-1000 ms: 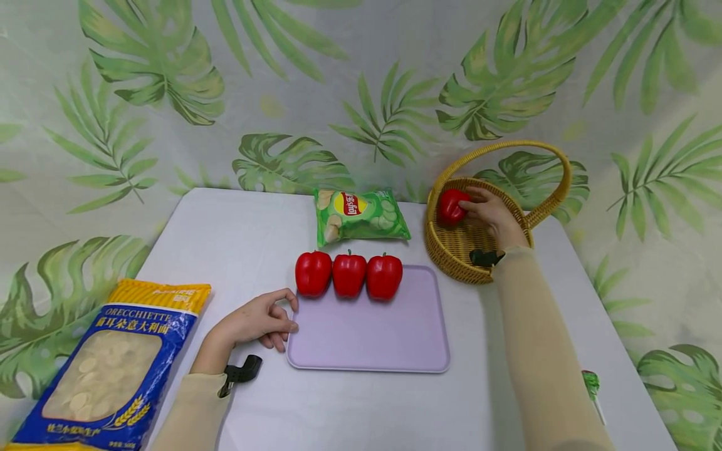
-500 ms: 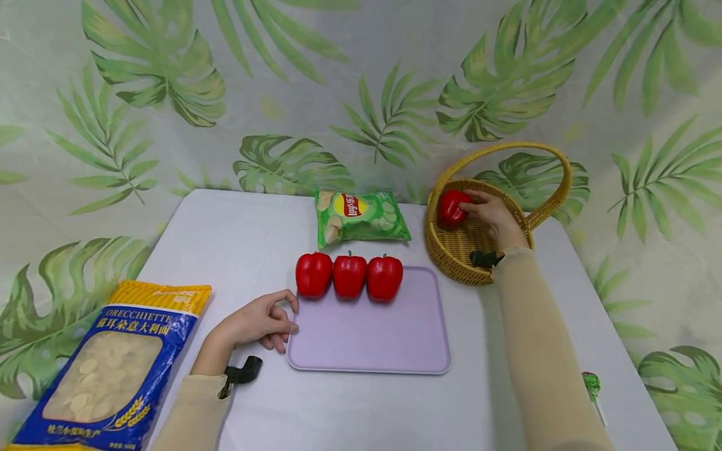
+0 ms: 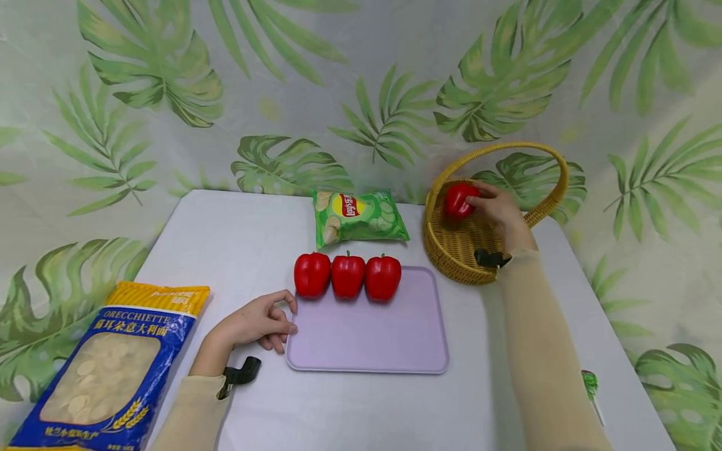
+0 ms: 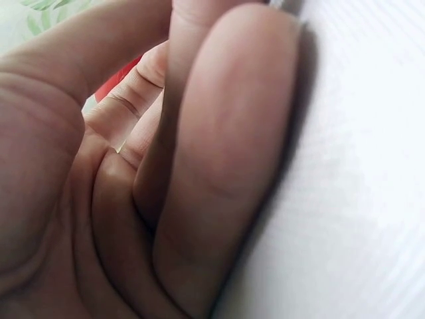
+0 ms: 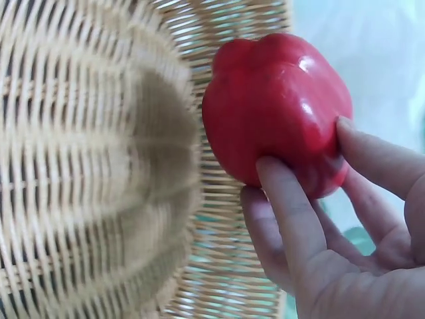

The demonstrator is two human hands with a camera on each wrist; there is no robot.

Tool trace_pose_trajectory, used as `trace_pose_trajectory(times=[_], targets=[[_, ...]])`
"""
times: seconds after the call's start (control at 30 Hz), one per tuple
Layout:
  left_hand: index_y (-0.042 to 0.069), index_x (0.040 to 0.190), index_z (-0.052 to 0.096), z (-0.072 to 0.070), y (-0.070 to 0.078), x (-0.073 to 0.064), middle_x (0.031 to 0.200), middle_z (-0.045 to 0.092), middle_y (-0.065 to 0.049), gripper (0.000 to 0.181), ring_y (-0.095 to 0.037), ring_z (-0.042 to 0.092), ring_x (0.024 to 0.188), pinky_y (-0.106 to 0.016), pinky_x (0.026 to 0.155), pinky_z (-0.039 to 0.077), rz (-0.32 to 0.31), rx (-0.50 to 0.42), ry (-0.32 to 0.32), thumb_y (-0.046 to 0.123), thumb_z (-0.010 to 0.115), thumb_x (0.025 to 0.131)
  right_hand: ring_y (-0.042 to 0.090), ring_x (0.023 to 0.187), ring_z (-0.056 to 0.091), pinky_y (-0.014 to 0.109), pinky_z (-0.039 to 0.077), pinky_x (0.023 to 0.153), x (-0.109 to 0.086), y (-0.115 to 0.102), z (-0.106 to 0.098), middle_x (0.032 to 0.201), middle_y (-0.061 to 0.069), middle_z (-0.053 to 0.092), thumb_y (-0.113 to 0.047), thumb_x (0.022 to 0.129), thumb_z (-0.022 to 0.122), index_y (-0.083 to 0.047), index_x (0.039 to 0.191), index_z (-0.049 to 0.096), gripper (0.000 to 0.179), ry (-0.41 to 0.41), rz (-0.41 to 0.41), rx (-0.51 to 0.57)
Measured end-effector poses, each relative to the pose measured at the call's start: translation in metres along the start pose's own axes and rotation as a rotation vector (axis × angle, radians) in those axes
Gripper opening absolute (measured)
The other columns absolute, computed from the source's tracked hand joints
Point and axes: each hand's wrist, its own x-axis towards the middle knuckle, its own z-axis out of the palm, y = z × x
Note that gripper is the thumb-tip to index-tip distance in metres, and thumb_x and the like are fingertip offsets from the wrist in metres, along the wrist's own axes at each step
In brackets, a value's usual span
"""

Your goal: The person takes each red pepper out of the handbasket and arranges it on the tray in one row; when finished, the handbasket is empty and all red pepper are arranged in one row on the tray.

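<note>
In the head view my right hand (image 3: 496,210) pinches a red bell pepper (image 3: 459,200) over the wicker basket (image 3: 448,255). The right wrist view shows thumb and fingertips against the glossy pepper (image 5: 275,109), close to the basket's woven wall (image 5: 232,232). Three more red bell peppers stand in a row along the far edge of the lilac tray (image 3: 366,338): a left one (image 3: 312,275), a middle one (image 3: 348,277) and a right one (image 3: 383,279). My left hand (image 3: 256,322) rests at the tray's left rim, fingers loosely bent, thumb and forefinger tips touching the rim.
A green chip bag (image 3: 361,217) lies behind the peppers. The blue and yellow orecchiette bag (image 3: 109,369) is at the left edge of the white table (image 3: 350,407). A green-wrapped lollipop (image 3: 590,383) lies far right. The basket's tall handle (image 3: 496,149) arches over the right hand.
My right hand has moved slightly right within the basket, carrying the bell pepper with it and turning it a little. The left hand, the tray and its peppers stay put.
</note>
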Motion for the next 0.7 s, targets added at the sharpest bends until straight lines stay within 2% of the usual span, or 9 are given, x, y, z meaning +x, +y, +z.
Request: trace_pose_trajectory(times=[0.1,0.23,0.37,0.5,0.57,0.7], targets=[[0.009,0.123,0.053,-0.001,0.000,-0.001,0.076,0.072,-0.005,0.037,-0.026,0.078,0.066,-0.029,0.055,0.060,-0.003,0.001,0.004,0.022,0.077,0.098,-0.002,0.096,0.064,0.022,0.057,0.098,-0.012,-0.009,0.000,0.173,0.015,0.032,-0.024,0.107,0.064,-0.020,0.167,0.033,0.068,0.020,-0.021,0.009],[0.010,0.124,0.053,-0.001,0.000,-0.001,0.076,0.071,-0.004,0.037,-0.026,0.078,0.067,-0.029,0.056,0.061,-0.012,0.000,0.007,0.022,0.077,0.099,0.001,0.099,0.065,0.020,0.059,0.096,-0.030,-0.018,0.002,0.172,0.016,0.031,-0.018,0.105,0.066,-0.017,0.166,0.037,0.068,0.035,-0.044,0.100],[0.010,0.124,0.052,-0.001,0.001,0.000,0.075,0.070,-0.004,0.037,-0.026,0.078,0.066,-0.029,0.056,0.061,-0.015,-0.007,0.005,0.022,0.076,0.099,0.007,0.112,0.062,0.015,0.059,0.090,-0.047,-0.019,0.003,0.167,0.013,0.035,-0.013,0.102,0.070,-0.015,0.163,0.043,0.067,0.062,-0.094,0.165],[0.009,0.125,0.052,0.000,0.002,0.000,0.075,0.070,-0.005,0.037,-0.025,0.078,0.066,-0.029,0.055,0.060,-0.012,-0.008,0.001,0.021,0.076,0.099,0.012,0.124,0.059,0.012,0.058,0.087,-0.066,-0.016,0.004,0.166,0.008,0.038,-0.016,0.100,0.073,-0.017,0.161,0.047,0.066,0.075,-0.148,0.175],[0.009,0.125,0.052,-0.001,0.001,0.001,0.076,0.071,-0.005,0.037,-0.026,0.078,0.066,-0.029,0.055,0.060,-0.011,-0.002,-0.001,0.022,0.076,0.099,0.012,0.124,0.061,0.012,0.058,0.087,-0.077,-0.015,0.004,0.165,0.007,0.039,-0.017,0.099,0.075,-0.018,0.160,0.048,0.067,0.071,-0.167,0.198],[0.011,0.124,0.053,-0.001,0.000,0.001,0.077,0.072,-0.004,0.036,-0.026,0.078,0.067,-0.028,0.055,0.060,-0.019,0.006,0.001,0.022,0.076,0.099,0.004,0.111,0.069,0.013,0.059,0.086,-0.099,-0.016,0.007,0.163,0.008,0.042,-0.018,0.096,0.079,-0.019,0.158,0.051,0.067,0.065,-0.214,0.215]])
